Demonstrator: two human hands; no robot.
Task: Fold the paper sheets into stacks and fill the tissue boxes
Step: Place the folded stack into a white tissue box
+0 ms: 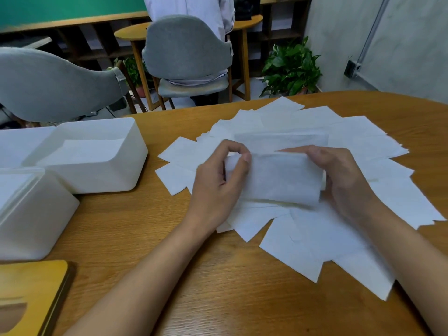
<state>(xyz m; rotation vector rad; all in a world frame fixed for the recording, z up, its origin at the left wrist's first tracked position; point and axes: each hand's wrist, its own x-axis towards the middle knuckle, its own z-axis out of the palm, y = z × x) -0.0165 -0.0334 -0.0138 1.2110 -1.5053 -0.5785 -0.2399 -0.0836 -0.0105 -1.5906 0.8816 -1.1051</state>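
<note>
A wooden surface (169, 263) fills the lower view, with two grey chairs (186, 49) and a potted plant (291, 66) beyond its far edge. Across its right half lies a wide fan of loose white paper sheets (315, 238), overlapping one another at many angles and reaching nearly to the far edge. On the left stand the white tissue boxes: an open one (135, 151) near the middle left, with a flat layer of sheets (89, 149) lying inside it, and a second box (31, 214) just in front of it, nearer the person (its contents cannot be made out). At the bottom left corner lies a wooden lid (31, 294) with a slot cut in it. Above the middle of the fan, a folded stack of sheets (278, 180) is held between both hands. The left hand (218, 183) pinches the stack's left end, thumb and forefinger curled together over it. The right hand (344, 175) grips the right end, thumb on top and fingers wrapped beneath.
</note>
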